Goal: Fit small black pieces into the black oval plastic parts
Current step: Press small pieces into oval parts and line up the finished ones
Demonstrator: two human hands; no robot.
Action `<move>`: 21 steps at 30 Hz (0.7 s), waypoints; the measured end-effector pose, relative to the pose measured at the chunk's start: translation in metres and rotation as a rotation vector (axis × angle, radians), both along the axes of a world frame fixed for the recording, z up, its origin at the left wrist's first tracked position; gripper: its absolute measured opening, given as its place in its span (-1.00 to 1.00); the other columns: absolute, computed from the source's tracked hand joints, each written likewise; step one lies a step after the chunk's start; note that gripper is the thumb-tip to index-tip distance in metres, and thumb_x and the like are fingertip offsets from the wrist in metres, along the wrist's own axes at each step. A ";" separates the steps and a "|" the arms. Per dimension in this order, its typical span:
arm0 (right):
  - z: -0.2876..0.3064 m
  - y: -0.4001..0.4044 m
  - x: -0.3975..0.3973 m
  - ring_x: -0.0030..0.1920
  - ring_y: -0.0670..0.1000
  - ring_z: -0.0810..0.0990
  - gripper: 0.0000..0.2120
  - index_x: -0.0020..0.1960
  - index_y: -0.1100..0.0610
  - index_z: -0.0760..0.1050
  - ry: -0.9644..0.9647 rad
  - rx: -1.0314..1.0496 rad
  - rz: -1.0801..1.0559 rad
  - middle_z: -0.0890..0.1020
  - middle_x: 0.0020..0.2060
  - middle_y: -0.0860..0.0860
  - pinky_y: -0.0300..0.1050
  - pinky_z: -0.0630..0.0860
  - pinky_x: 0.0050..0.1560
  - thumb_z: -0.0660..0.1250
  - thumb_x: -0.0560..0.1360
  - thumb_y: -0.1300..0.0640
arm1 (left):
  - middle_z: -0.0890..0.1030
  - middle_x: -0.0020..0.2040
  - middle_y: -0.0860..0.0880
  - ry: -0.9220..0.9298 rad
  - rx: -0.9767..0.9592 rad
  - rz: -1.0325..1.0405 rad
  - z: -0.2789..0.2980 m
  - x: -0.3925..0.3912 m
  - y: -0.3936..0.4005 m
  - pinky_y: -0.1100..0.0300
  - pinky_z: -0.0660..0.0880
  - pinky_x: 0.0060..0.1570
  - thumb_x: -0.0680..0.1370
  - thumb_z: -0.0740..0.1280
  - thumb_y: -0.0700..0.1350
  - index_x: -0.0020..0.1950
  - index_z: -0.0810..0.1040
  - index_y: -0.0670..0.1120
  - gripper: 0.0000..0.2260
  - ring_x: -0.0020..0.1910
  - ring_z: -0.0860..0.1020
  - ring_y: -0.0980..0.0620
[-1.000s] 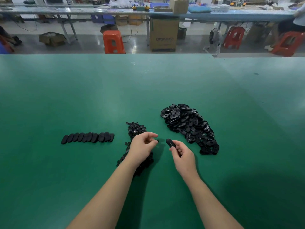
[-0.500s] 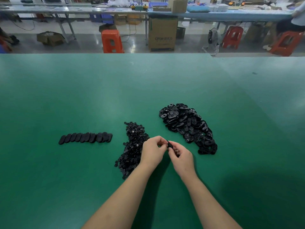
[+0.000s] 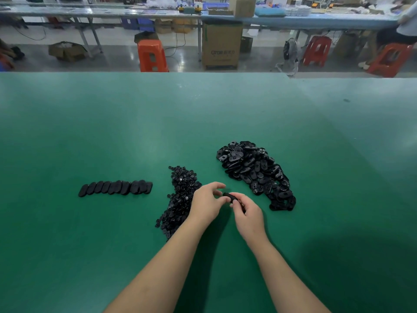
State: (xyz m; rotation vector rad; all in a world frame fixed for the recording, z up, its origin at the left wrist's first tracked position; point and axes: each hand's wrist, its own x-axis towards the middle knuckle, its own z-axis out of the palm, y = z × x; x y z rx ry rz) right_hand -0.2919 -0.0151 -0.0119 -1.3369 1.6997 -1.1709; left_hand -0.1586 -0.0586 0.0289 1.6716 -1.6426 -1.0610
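Your right hand pinches an oval part at lower centre, presented leftward for fitting. Left hand fingers curl beside it; whether they hold a small piece, you cannot tell.

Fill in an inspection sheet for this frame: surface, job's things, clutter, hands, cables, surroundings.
Surface: green table, matte, with a small dark speck far right.
Job's things: pile of small black pieces centre; heap of oval parts to its right; row of overlapping oval parts laid out at left; one oval part in hand.
Clutter: nothing seen on the table.
Hands: right hand grips the oval part; left hand has fingers curled beside it, contents not visible.
Cables: dark cable on the floor beyond the table.
Surroundings: orange stools, cardboard box, long benches, a seated person far right.
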 end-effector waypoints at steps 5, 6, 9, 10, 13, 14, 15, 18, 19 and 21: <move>0.000 -0.001 0.001 -0.01 -0.17 0.65 -0.80 0.14 -0.03 0.61 -0.008 0.006 0.011 0.70 -0.04 -0.15 -0.22 0.53 0.00 0.27 0.65 0.18 | 0.61 -0.34 0.08 0.151 0.065 -0.001 -0.003 0.005 -0.002 0.30 0.39 -0.43 0.46 0.54 -0.15 -0.16 0.68 0.01 -0.92 -0.51 0.44 0.22; 0.000 -0.001 0.001 -0.01 -0.15 0.65 -0.82 0.13 -0.03 0.60 -0.012 0.000 0.008 0.69 -0.05 -0.14 -0.20 0.53 0.00 0.27 0.65 0.18 | 0.61 -0.37 0.09 0.189 0.083 0.011 -0.004 0.005 -0.001 0.28 0.39 -0.48 0.48 0.52 -0.17 -0.17 0.68 0.00 -0.91 -0.55 0.42 0.19; 0.000 -0.001 0.001 -0.02 -0.10 0.65 -0.85 0.09 -0.06 0.56 -0.029 -0.025 0.000 0.69 -0.05 -0.14 -0.12 0.57 0.03 0.31 0.63 0.17 | 0.59 -0.44 0.11 0.240 0.098 0.033 -0.003 0.001 0.003 0.24 0.41 -0.51 0.51 0.49 -0.18 -0.17 0.68 -0.01 -0.91 -0.58 0.43 0.08; 0.000 -0.001 0.001 -0.02 -0.10 0.65 -0.85 0.08 -0.07 0.55 -0.026 -0.033 -0.001 0.69 -0.05 -0.14 -0.11 0.57 0.03 0.32 0.63 0.17 | 0.59 -0.45 0.10 0.241 0.094 0.032 -0.004 0.000 0.004 0.23 0.41 -0.51 0.51 0.48 -0.18 -0.16 0.68 -0.02 -0.92 -0.57 0.43 0.06; 0.000 0.000 0.001 -0.02 -0.11 0.65 -0.80 0.04 -0.12 0.54 -0.019 -0.042 0.004 0.69 -0.06 -0.14 -0.11 0.58 0.04 0.32 0.62 0.19 | 0.58 -0.45 0.09 0.226 0.088 0.036 -0.004 -0.002 0.005 0.20 0.44 -0.48 0.51 0.46 -0.18 -0.16 0.67 -0.04 -0.93 -0.57 0.45 0.04; 0.000 0.000 0.001 -0.03 -0.12 0.65 -0.79 0.03 -0.14 0.54 -0.018 -0.042 0.005 0.69 -0.07 -0.14 -0.12 0.58 0.03 0.33 0.62 0.20 | 0.58 -0.45 0.09 0.218 0.087 0.038 -0.004 -0.003 0.005 0.19 0.45 -0.47 0.50 0.45 -0.17 -0.16 0.66 -0.04 -0.94 -0.56 0.46 0.03; 0.000 0.000 0.000 -0.04 -0.13 0.65 -0.78 0.03 -0.14 0.54 -0.017 -0.038 0.004 0.69 -0.07 -0.15 -0.13 0.57 0.03 0.33 0.62 0.20 | 0.59 -0.43 0.08 0.207 0.086 0.040 -0.004 -0.003 0.005 0.18 0.46 -0.46 0.50 0.45 -0.16 -0.17 0.66 -0.04 -0.95 -0.56 0.46 0.02; -0.001 0.000 0.001 -0.06 -0.18 0.63 -0.82 0.06 -0.08 0.58 -0.014 -0.023 -0.006 0.69 -0.08 -0.17 -0.15 0.57 0.02 0.33 0.61 0.20 | 0.63 -0.31 0.06 0.133 0.067 0.030 -0.002 -0.005 0.006 0.16 0.50 -0.40 0.50 0.45 -0.12 -0.16 0.63 -0.04 -0.95 -0.49 0.49 0.07; -0.001 0.000 0.001 -0.06 -0.19 0.63 -0.82 0.06 -0.07 0.59 -0.014 -0.019 -0.009 0.69 -0.08 -0.17 -0.16 0.56 0.01 0.33 0.61 0.20 | 0.63 -0.27 0.06 0.090 0.054 0.024 -0.002 -0.006 0.006 0.15 0.53 -0.34 0.50 0.44 -0.11 -0.16 0.62 -0.03 -0.95 -0.43 0.51 0.08; -0.001 0.001 0.000 -0.06 -0.20 0.63 -0.82 0.08 -0.06 0.60 -0.014 -0.008 -0.017 0.70 -0.08 -0.18 -0.16 0.57 0.01 0.33 0.61 0.20 | 0.63 -0.22 0.07 0.028 0.031 0.016 0.000 -0.008 0.006 0.18 0.54 -0.26 0.50 0.43 -0.09 -0.16 0.60 -0.01 -0.94 -0.31 0.55 0.09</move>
